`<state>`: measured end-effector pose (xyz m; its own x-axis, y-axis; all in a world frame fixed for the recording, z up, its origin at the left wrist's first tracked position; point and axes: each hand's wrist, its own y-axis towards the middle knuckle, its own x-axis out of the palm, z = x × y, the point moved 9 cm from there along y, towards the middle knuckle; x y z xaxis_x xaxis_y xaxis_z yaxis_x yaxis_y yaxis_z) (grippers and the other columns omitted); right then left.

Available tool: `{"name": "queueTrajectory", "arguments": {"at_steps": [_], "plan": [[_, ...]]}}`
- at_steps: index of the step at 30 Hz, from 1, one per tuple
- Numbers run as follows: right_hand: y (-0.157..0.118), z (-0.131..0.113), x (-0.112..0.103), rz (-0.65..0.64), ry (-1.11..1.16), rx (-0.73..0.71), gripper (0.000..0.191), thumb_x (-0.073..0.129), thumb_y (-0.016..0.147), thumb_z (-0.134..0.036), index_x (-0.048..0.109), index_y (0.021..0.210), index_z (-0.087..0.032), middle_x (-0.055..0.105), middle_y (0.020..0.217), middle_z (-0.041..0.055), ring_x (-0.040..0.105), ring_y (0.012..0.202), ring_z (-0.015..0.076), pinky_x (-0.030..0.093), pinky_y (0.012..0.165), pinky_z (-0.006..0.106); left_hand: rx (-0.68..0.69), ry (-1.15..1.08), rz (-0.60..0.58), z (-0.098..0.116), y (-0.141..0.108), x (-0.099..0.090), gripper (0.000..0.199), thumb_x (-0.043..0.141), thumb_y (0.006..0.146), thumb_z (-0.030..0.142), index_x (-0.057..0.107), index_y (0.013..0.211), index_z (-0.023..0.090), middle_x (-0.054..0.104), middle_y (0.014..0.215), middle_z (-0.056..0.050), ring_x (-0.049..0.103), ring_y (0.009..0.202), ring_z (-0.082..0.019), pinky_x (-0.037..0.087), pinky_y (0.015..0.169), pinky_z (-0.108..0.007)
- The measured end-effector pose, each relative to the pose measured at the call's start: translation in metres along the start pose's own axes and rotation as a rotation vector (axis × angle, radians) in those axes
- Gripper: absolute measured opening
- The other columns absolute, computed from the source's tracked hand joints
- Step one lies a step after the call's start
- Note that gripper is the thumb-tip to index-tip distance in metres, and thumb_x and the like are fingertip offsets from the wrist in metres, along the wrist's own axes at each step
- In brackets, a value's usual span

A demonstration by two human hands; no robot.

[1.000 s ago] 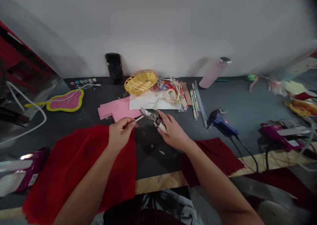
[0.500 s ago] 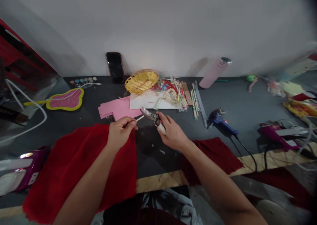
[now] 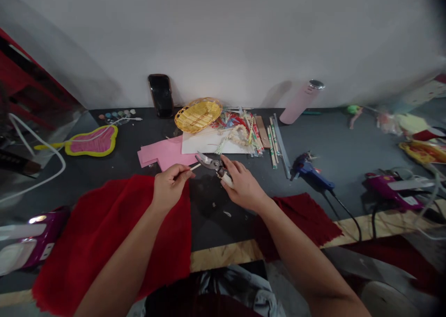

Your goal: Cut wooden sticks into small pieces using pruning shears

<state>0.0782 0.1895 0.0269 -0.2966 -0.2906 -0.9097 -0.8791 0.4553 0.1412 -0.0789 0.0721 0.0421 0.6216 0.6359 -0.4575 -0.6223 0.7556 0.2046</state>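
Yellow wicker forms the oval basket point(image 3: 198, 116), seen in the head view beyond both hands, its woven interior exposed. The left hand point(image 3: 171, 186) pinches a pale stick point(image 3: 195, 167) between thumb and fingers; the right hand point(image 3: 244, 185), fingers curled, grips pruning shears point(image 3: 210, 162), whose blades lie beside the stick's tip, contact being indeterminable. Clear wrappers point(image 3: 259, 142) enclose coloured strips beyond the right hand. Farther out and rightward is a silver-topped pink bottle point(image 3: 300, 104), its contents hidden. Pink paper point(image 3: 168, 153) lies just beyond the left hand.
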Motion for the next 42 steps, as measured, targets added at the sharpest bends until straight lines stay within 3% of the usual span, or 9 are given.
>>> {"name": "queueTrajectory", "arguments": {"at_steps": [5,20,24,32,38,42], "plan": [[0.001,0.001,-0.001,0.005,0.014,-0.003,0.070,0.047,0.085,-0.027,0.014,0.146,-0.020,0.049,0.123,0.0147,0.045,0.111,0.0280,0.041,0.091,0.045,0.000,-0.079,-0.088,0.001,0.000,0.006,0.017,0.057,0.084,0.030,0.067,0.077,0.017,0.071,0.069,0.000,0.063,0.066,-0.014,0.046,0.063,-0.023],[-0.001,-0.002,-0.005,0.019,-0.042,0.025,0.066,0.047,0.086,-0.028,0.019,0.145,-0.018,0.050,0.120,0.0153,0.049,0.107,0.0276,0.042,0.091,0.043,-0.012,-0.086,-0.054,0.002,-0.001,0.005,0.022,0.053,0.086,0.033,0.065,0.077,0.017,0.069,0.069,-0.001,0.057,0.060,-0.012,0.042,0.058,-0.022],[0.000,-0.001,-0.005,0.005,-0.039,-0.013,0.068,0.046,0.087,-0.031,0.014,0.146,-0.020,0.049,0.123,0.0150,0.047,0.110,0.0288,0.041,0.091,0.045,0.021,-0.115,-0.126,0.005,-0.001,0.011,0.023,0.049,0.088,0.031,0.062,0.075,0.016,0.064,0.060,0.000,0.059,0.061,-0.012,0.044,0.064,-0.023],[0.001,0.000,-0.003,-0.006,0.029,-0.049,0.068,0.047,0.086,-0.027,0.016,0.146,-0.022,0.049,0.122,0.0142,0.049,0.110,0.0280,0.042,0.092,0.046,-0.066,-0.264,-0.320,0.001,-0.003,0.026,0.027,0.045,0.090,0.036,0.059,0.075,0.017,0.059,0.051,0.002,0.051,0.049,-0.010,0.040,0.055,-0.023],[0.000,-0.003,-0.002,-0.050,0.025,0.033,0.061,0.045,0.086,-0.025,0.023,0.143,-0.020,0.054,0.115,0.0132,0.054,0.102,0.0244,0.045,0.087,0.039,-0.072,-0.200,-0.225,-0.004,0.001,0.020,0.027,0.046,0.089,0.035,0.061,0.076,0.017,0.060,0.053,0.001,0.054,0.052,-0.010,0.042,0.058,-0.023],[-0.001,-0.002,0.002,-0.047,0.011,0.093,0.059,0.044,0.087,-0.028,0.024,0.142,-0.018,0.054,0.117,0.0143,0.054,0.104,0.0253,0.045,0.088,0.039,-0.029,-0.107,-0.119,-0.007,0.003,0.015,0.023,0.051,0.087,0.036,0.065,0.084,0.018,0.068,0.069,-0.001,0.061,0.066,-0.013,0.045,0.065,-0.024]]}}
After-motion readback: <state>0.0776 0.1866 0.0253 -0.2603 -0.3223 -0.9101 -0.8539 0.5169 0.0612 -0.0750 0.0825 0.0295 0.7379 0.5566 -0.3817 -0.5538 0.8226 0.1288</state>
